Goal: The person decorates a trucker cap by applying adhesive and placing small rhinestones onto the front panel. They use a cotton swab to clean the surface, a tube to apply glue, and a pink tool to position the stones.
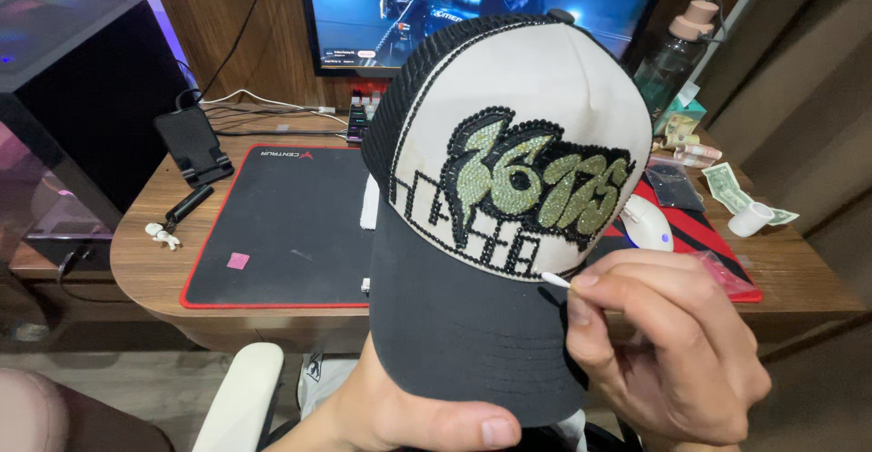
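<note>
The right hand (668, 347) pinches a thin white-tipped stick (556, 279) between thumb and forefinger, its tip touching the lowest row of black stones on the cap (472, 325), just left of the fingers; the left hand (400, 416), below and left of the right, grips the dark brim from underneath, thumb curled over its edge; the cap stands upright between them, its white front panel set with green and black stones; beyond the right hand lie a white mouse (647, 223) and banknotes (731, 188); further left, a black red-edged mat (272, 234) on the wooden desk (145, 270).
</note>
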